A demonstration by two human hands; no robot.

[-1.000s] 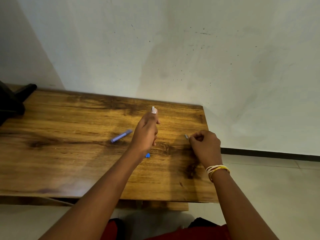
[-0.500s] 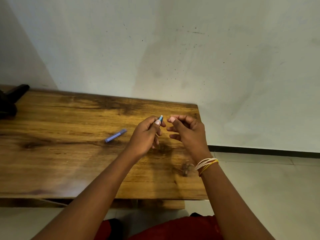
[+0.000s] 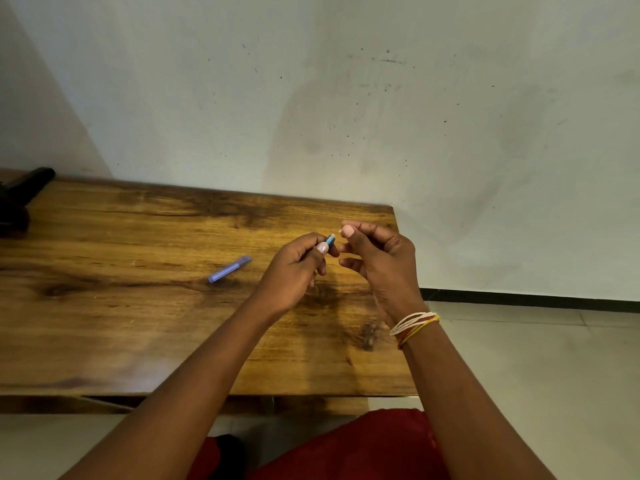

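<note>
Gripping a small blue piece (image 3: 330, 240) in the left hand (image 3: 298, 268): thumb pressed along the top, other fingers curled beneath, pale tip poking out to the right. Holding the right hand (image 3: 384, 261) just beside that tip, thumb and forefinger brought together, remaining fingers loosely curled; cannot tell whether pinching anything, too small to make out. Working with both raised above the table (image 3: 138, 334), to the right of the lilac strip (image 3: 229, 269), near it and not touching it.

Looks like a fitting or pulling step: either seating something small into the tip of the blue piece or drawing something out of it. Probably early to midway, judging by the lilac strip lying untouched, perhaps a mating part.

Calls next for closing the last small gap, lining the pinch up with the tip, with a steady left grip and light force only. Worth guarding against a dropped bit rolling off the table edge to the right of the strip.

Further out: thread bands (image 3: 414, 323) on the right wrist, nearer than the strip and to its right; a dark object (image 3: 20, 199) well to the left of the strip, at the far table edge; pale wall (image 3: 346, 116) beyond the strip; red cloth (image 3: 346, 445) well to the near side of it.
</note>
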